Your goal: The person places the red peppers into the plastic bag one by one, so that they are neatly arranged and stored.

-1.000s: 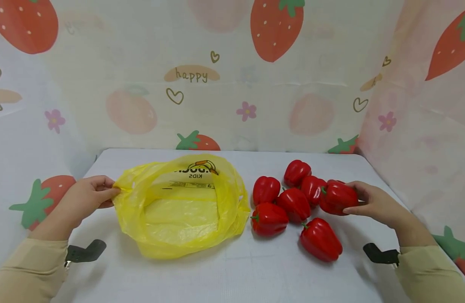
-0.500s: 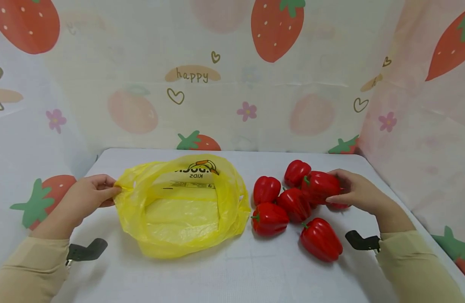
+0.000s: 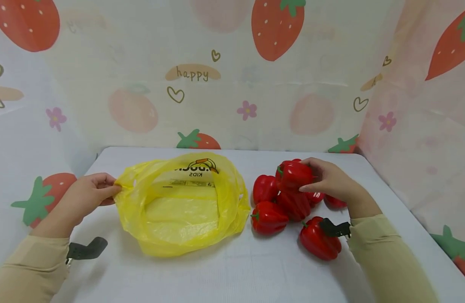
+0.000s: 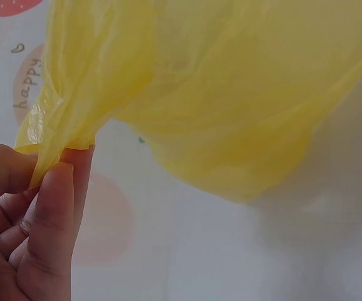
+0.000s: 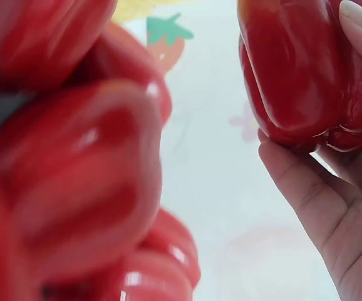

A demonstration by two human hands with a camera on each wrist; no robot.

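A yellow plastic bag (image 3: 179,244) lies with its mouth spread wide on the left half of the table. My left hand (image 3: 88,195) pinches its left edge; in the left wrist view thumb and fingers (image 4: 54,207) squeeze the gathered plastic. My right hand (image 3: 331,179) grips a red bell pepper (image 3: 294,174) by its blunt end, its green stem pointing left toward the bag. In the right wrist view that same pepper (image 5: 300,69) sits between thumb and fingers. It overlaps the other peppers behind it in the head view, partly hiding several.
Several more red bell peppers lie on the white table (image 3: 232,277), right of the bag: one pepper (image 3: 269,217) close to the bag, another pepper (image 3: 317,242) nearer the front, partly behind the right wrist's black camera mount (image 3: 335,227). Printed cloth walls (image 3: 225,92) surround the table.
My right hand has carried the held pepper leftward and slightly up, from the right side of the pile to over its middle. The left hand and bag have stayed put.
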